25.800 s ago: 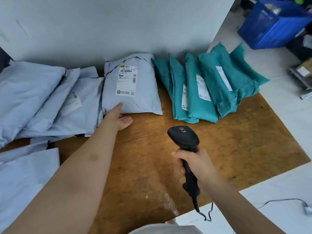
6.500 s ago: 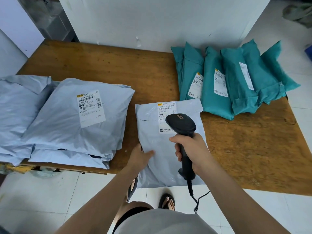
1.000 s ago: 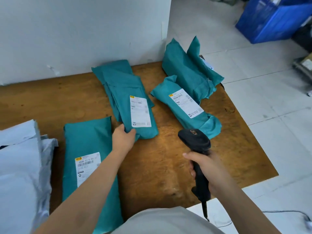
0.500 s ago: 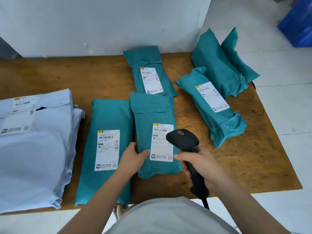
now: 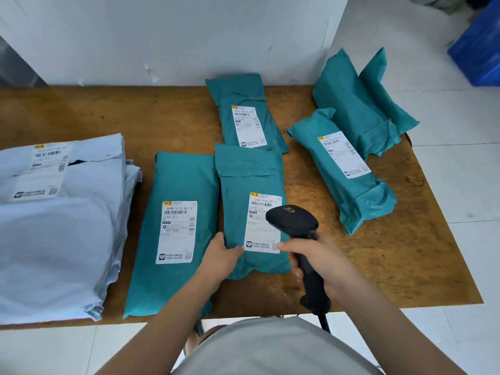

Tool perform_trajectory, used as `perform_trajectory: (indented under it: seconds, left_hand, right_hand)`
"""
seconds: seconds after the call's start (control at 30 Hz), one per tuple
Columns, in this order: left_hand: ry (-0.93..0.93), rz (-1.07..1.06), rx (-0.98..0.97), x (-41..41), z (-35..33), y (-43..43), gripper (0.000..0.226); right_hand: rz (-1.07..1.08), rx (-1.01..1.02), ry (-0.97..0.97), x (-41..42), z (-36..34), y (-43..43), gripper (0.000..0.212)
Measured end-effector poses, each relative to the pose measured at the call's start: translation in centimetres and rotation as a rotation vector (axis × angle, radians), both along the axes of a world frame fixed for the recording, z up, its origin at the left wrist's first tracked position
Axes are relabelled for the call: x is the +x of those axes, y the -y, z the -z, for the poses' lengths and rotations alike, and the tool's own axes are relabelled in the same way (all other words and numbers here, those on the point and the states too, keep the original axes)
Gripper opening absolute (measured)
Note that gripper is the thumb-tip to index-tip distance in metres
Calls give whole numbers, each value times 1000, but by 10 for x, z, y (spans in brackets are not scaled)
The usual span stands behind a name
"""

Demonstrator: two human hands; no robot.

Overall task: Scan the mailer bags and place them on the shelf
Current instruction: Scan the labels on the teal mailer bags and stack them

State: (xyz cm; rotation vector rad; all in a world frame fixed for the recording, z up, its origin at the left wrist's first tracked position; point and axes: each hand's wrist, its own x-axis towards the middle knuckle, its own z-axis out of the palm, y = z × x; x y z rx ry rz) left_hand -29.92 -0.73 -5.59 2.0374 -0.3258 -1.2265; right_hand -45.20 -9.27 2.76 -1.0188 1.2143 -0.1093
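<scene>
a: what is the biggest thing here?
b: a brown wooden table (image 5: 81,117), pushed up to a white wall (image 5: 162,36).
a: what lies on it?
b: a big pile of pale grey plastic mailer bags (image 5: 54,239) sits at the left edge.
a: and the green-blue ones?
b: those are teal plastic mailer bags. the left teal bag (image 5: 173,182) and the middle teal bag (image 5: 249,174) lie flat side by side at the front edge, white labels up. the far teal bag (image 5: 243,96) lies by the back edge. the slanted teal bag (image 5: 359,201) is near the right edge. the bunched teal bag (image 5: 351,104) sits at the back right corner.
a: what is the black thing?
b: a black plastic hand scanner (image 5: 292,220). its head is over the middle teal bag's label.
a: who holds it?
b: the right hand (image 5: 322,261), with fingers wrapped tight round the handle. the left hand (image 5: 219,255) pinches the middle teal bag's near left side, thumb on top.
</scene>
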Motion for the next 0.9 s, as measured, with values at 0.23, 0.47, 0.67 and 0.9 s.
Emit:
perform_trajectory:
  seconds: [0.23, 0.47, 0.67, 0.9]
  left_hand:
    - [-11, -102, -95, 12, -9, 27, 29]
    - [105, -13, -354, 38, -65, -15, 18]
    - [255, -286, -287, 81, -87, -90, 16]
    - [697, 135, 269, 62, -50, -78, 80]
  right_hand:
    - [73, -36, 50, -3, -3, -3, 30]
    - [129, -36, 101, 2, -10, 5, 34]
    - [53, -17, 100, 12, -9, 9, 27]
    - [-35, -22, 62, 19, -9, 13, 26]
